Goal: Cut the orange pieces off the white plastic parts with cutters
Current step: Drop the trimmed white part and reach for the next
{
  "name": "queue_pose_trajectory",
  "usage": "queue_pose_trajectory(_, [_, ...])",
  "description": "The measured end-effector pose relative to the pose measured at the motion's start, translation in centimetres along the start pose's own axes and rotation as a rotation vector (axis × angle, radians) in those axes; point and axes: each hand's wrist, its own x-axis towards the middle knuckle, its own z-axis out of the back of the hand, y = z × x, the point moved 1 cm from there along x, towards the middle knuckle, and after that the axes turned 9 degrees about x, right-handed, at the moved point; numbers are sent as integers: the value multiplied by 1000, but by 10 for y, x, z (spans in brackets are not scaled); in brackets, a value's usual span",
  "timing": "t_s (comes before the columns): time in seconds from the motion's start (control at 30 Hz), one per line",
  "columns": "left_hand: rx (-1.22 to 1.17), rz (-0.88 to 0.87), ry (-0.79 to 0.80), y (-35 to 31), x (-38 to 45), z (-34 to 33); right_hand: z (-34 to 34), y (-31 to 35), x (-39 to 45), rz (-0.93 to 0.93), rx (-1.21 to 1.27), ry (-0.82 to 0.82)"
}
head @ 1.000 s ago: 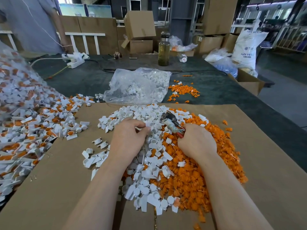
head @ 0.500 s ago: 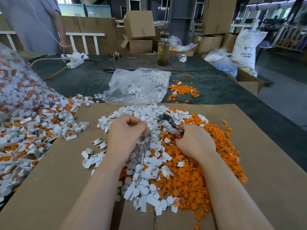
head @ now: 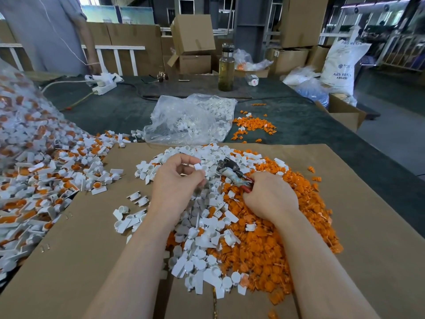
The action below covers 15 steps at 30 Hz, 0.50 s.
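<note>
My left hand (head: 176,187) pinches a small white plastic part (head: 198,167) between thumb and fingertips, above the middle of the cardboard sheet (head: 80,245). My right hand (head: 269,196) grips the red-handled cutters (head: 230,170), whose dark jaws point up and left toward that part, a short gap away. Under both hands lies a heap of cut white parts (head: 202,247) on the left and cut orange pieces (head: 276,229) on the right. A large heap of uncut white-and-orange parts (head: 41,180) covers the left side.
A clear plastic bag (head: 190,119) with white parts lies beyond the cardboard, a small scatter of orange pieces (head: 253,125) to its right. A bottle (head: 226,67), a power strip (head: 102,82), boxes and a standing person (head: 46,31) are at the far side. An open box (head: 345,113) stands at right.
My left hand has lifted slightly and turned, and a white part now shows at its fingertips. The cutters in my right hand have barely moved.
</note>
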Motion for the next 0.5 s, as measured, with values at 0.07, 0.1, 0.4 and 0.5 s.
queue_pose_trajectory(0.07, [8,-20,9,-1,-1,0,0,1,-1,-3,16,-17])
queue_pose_trajectory(0.1, [2,-24,10,-1,-1,1,0,1,-1,-3,25,-33])
queue_pose_trajectory(0.4, [-87,-19,28,-5,-5,-1,1,3,-3,1,56,-92])
queue_pose_trajectory(0.5, [-120,-14,34,-6,-6,-2,4,3,-3,1,91,-159])
